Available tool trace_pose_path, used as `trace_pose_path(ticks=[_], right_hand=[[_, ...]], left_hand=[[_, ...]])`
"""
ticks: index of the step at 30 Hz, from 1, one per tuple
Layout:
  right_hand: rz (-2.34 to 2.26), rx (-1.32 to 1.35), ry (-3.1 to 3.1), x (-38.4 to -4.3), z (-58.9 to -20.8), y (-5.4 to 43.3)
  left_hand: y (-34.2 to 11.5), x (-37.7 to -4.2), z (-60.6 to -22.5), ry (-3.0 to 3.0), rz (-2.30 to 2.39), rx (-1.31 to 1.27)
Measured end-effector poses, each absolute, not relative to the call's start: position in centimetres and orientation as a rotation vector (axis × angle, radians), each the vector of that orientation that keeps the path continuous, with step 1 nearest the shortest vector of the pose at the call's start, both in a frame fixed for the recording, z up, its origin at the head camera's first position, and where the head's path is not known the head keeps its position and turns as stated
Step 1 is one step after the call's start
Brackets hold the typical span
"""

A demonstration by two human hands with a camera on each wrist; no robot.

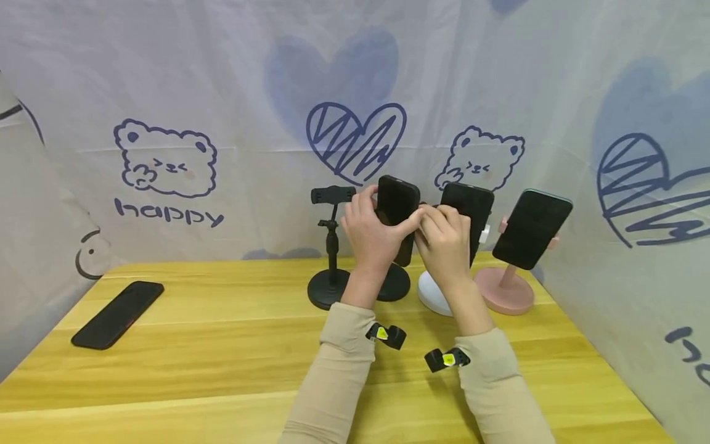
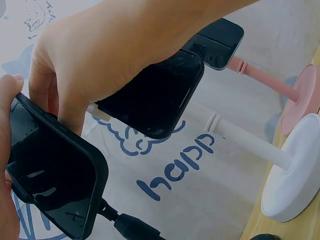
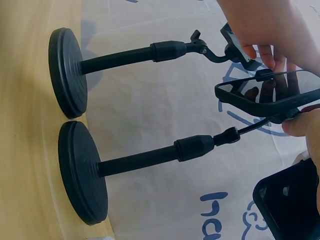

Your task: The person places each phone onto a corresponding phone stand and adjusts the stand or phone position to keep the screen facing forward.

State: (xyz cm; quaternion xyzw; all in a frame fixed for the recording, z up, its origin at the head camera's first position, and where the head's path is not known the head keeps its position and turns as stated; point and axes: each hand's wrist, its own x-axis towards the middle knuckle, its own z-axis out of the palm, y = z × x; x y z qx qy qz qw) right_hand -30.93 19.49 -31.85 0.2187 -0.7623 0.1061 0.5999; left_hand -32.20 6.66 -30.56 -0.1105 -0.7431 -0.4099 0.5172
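A black phone sits tilted upright at the head of a black phone stand, whose round base rests on the table. My left hand holds the phone by its left edge, with the thumb reaching across its lower front. At the opposite edge, my right hand has its fingers curled at the stand's clamp, against the phone's side. The right fingertips are partly hidden behind the phone in the left wrist view. Just left stands another black phone stand with a bare clamp.
To the right, a white stand bears a dark phone, and a pink stand bears another phone. One more black phone lies on the wooden table at the left. A printed cloth hangs behind.
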Motion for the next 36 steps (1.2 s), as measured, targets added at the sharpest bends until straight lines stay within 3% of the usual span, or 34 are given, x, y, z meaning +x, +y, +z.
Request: trace_pose_path(ticks=[36], right_hand=[[0.213, 0.581, -1.754, -30.54, -31.61, 20.22]], left_hand=[[6.89, -32.77, -30.83, -1.768, -1.047, -0.175]])
